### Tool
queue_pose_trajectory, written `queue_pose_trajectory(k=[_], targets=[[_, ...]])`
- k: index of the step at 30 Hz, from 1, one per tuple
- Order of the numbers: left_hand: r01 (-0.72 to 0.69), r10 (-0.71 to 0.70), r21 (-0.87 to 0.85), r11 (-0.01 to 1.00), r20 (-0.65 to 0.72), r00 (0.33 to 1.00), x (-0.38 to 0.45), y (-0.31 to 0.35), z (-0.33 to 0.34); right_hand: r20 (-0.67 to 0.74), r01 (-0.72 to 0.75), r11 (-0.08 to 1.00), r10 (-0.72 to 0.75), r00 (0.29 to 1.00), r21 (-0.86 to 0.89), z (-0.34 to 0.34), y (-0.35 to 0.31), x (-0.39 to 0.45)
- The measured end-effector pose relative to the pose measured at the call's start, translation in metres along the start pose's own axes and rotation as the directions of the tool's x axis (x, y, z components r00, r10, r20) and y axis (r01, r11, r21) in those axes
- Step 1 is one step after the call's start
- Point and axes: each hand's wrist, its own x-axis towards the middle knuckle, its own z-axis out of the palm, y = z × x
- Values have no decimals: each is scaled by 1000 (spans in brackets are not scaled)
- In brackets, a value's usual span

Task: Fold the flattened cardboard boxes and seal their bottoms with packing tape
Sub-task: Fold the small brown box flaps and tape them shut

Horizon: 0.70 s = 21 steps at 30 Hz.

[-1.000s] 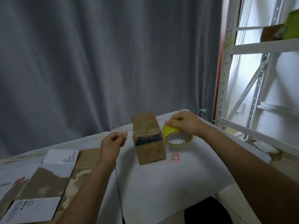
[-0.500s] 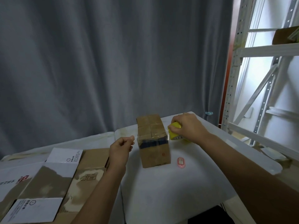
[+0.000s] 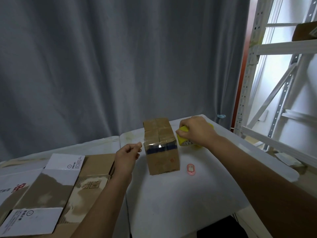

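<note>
Nearest, flattened brown-and-white cardboard boxes (image 3: pixel 51 186) lie stacked at the left of the white-covered bench (image 3: pixel 171 203), matte and printed. Beyond, the left hand (image 3: pixel 127 156) pinches the free end of clear glossy packing tape (image 3: pixel 154 145) between thumb and fingers (image 3: pixel 139 144). The tape crosses the small upright brown cardboard box (image 3: pixel 161 148). To seal well, it likely needs holding taut, then pressing down flat. Further right, the right hand (image 3: pixel 197 130) curls round the yellow tape roll (image 3: pixel 182 140). A small pink oval cutter (image 3: pixel 191 169) lies beside the box.
</note>
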Motion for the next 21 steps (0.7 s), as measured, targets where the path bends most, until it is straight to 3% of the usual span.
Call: queue_pose_trajectory(k=[12,21], targets=[[28,-29,30,999,24,999,0,0,5,51,32,997,-29,998,-76,4,1,3],[-14,-1,173,985,86,996,8,-3,-12,78,0,1000,3,997,-30,5,1,3]])
